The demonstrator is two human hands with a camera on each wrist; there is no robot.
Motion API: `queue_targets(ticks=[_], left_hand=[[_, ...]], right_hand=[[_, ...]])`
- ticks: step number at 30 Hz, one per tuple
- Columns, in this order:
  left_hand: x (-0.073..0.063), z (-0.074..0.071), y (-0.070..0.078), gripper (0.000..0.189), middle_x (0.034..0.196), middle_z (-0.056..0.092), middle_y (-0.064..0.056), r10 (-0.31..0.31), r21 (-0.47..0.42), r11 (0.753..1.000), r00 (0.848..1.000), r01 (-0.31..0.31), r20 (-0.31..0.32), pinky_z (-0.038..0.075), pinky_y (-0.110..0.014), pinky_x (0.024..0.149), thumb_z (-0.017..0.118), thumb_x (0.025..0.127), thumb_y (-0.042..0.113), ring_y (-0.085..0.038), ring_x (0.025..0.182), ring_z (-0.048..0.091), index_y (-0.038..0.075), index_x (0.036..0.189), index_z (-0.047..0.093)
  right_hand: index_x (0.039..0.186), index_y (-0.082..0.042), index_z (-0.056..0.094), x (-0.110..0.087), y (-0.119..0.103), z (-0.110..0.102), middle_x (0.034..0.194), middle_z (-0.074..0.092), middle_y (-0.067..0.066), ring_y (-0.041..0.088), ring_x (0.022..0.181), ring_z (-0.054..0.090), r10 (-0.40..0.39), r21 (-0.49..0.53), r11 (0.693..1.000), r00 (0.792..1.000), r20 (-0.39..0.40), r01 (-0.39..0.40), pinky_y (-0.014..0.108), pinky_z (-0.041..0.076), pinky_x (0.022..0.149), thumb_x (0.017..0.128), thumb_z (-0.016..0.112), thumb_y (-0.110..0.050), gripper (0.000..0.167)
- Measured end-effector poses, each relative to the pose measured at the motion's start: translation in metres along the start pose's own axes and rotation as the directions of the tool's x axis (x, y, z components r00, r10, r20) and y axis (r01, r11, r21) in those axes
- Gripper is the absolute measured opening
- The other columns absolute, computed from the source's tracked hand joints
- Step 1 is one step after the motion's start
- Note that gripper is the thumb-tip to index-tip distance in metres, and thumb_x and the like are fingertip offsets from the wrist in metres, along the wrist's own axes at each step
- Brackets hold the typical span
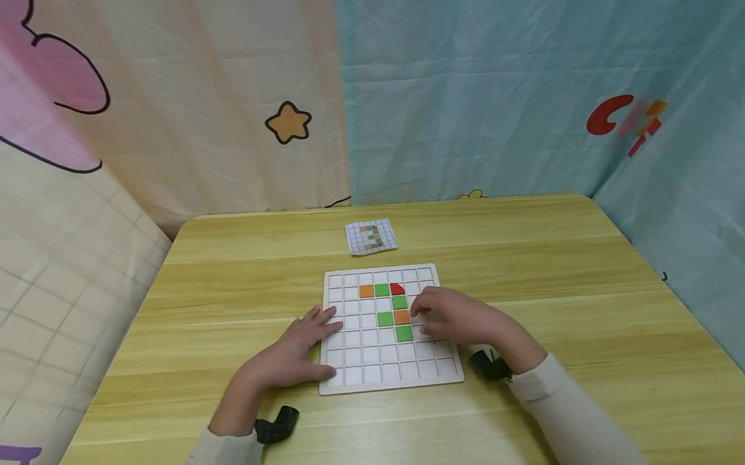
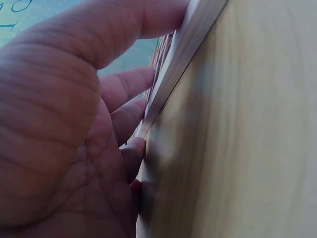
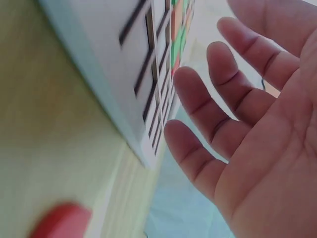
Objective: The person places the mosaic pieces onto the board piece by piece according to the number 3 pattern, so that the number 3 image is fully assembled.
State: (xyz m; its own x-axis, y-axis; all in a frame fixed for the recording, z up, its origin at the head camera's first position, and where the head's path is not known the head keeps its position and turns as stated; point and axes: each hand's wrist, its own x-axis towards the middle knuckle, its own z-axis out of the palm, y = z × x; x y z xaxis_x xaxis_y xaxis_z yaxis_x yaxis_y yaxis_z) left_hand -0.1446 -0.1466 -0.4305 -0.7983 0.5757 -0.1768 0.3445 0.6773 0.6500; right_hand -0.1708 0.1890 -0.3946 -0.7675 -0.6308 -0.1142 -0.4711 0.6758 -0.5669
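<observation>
Sleeves point(image 1: 577, 418) nearest, my left hand point(image 1: 290, 357) lies spread, right hand point(image 1: 463, 317) loosely bent, both empty-looking, seven tiles point(image 1: 400, 302) set, the card's point(image 1: 371, 237) near row apparently remaining.

Open passage over table point(image 1: 606, 285) right and left of frame. Left hand point(image 1: 298, 354) blocks board's point(image 1: 353, 357) left edge, right hand point(image 1: 462, 317) its right. Narrow strip below card point(image 1: 371, 237), frame centre. Curtain point(image 1: 466, 83) walls off top.
</observation>
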Motion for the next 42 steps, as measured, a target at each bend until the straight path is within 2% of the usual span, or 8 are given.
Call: queue_targets(ticks=[6, 13, 24, 27, 34, 42], left_hand=[[0.000, 0.000, 0.000, 0.078, 0.164, 0.022, -0.002, 0.001, -0.002, 1.000, 1.000, -0.001, -0.003, 0.006, -0.054, 0.119, 0.078, 0.082, 0.027, -0.031, 0.151, 0.004, 0.012, 0.151, 0.044], [0.000, 0.000, 0.000, 0.078, 0.164, 0.022, -0.002, 0.011, 0.004, 1.000, 1.000, -0.011, -0.005, 0.006, -0.054, 0.119, 0.077, 0.082, 0.026, -0.031, 0.151, 0.004, 0.011, 0.151, 0.044], [-0.001, 0.000, 0.000, 0.078, 0.164, 0.022, -0.003, 0.017, -0.006, 1.000, 1.000, -0.017, -0.004, 0.005, -0.054, 0.119, 0.078, 0.082, 0.026, -0.031, 0.151, 0.004, 0.010, 0.151, 0.044], [-0.001, 0.000, 0.000, 0.078, 0.164, 0.021, -0.002, 0.020, -0.007, 1.000, 1.000, -0.020, -0.005, 0.005, -0.054, 0.119, 0.078, 0.082, 0.026, -0.031, 0.151, 0.004, 0.011, 0.151, 0.044], [0.000, 0.001, -0.001, 0.079, 0.164, 0.021, -0.002, 0.021, -0.002, 1.000, 1.000, -0.021, -0.005, 0.005, -0.054, 0.119, 0.078, 0.082, 0.026, -0.031, 0.151, 0.004, 0.011, 0.151, 0.044], [0.001, 0.001, -0.003, 0.079, 0.164, 0.021, -0.001, 0.026, 0.000, 1.000, 1.000, -0.026, -0.006, 0.005, -0.055, 0.119, 0.078, 0.082, 0.027, -0.030, 0.151, 0.004, 0.011, 0.151, 0.044]], right_hand=[[0.112, -0.009, 0.066, -0.015, 0.011, -0.013, 0.110, 0.063, 0.000, 0.022, 0.102, 0.057, 0.047, 0.062, 0.997, 0.999, -0.027, -0.045, 0.040, 0.049, 0.089, 0.092, 0.071, -0.015, 0.021], [0.117, -0.011, 0.063, -0.036, 0.028, -0.026, 0.117, 0.062, 0.002, 0.024, 0.105, 0.056, 0.105, 0.153, 0.983, 0.994, 0.009, -0.105, 0.040, 0.050, 0.086, 0.094, 0.068, -0.017, 0.024], [0.116, -0.010, 0.065, -0.061, 0.055, -0.034, 0.114, 0.065, 0.002, 0.025, 0.108, 0.058, 0.090, 0.143, 0.986, 0.996, -0.007, -0.088, 0.045, 0.049, 0.092, 0.093, 0.070, -0.016, 0.024], [0.113, -0.011, 0.066, -0.065, 0.059, -0.035, 0.111, 0.065, 0.000, 0.024, 0.105, 0.058, 0.092, 0.143, 0.985, 0.996, 0.003, -0.092, 0.044, 0.050, 0.091, 0.092, 0.071, -0.017, 0.022], [0.111, -0.016, 0.066, -0.069, 0.068, -0.034, 0.108, 0.063, -0.003, 0.022, 0.102, 0.056, 0.150, 0.162, 0.974, 0.987, 0.052, -0.157, 0.040, 0.049, 0.090, 0.093, 0.070, -0.020, 0.019], [0.112, -0.016, 0.065, -0.068, 0.076, -0.029, 0.111, 0.064, -0.004, 0.020, 0.103, 0.056, 0.164, 0.183, 0.968, 0.984, 0.070, -0.174, 0.037, 0.048, 0.091, 0.093, 0.070, -0.022, 0.020]])
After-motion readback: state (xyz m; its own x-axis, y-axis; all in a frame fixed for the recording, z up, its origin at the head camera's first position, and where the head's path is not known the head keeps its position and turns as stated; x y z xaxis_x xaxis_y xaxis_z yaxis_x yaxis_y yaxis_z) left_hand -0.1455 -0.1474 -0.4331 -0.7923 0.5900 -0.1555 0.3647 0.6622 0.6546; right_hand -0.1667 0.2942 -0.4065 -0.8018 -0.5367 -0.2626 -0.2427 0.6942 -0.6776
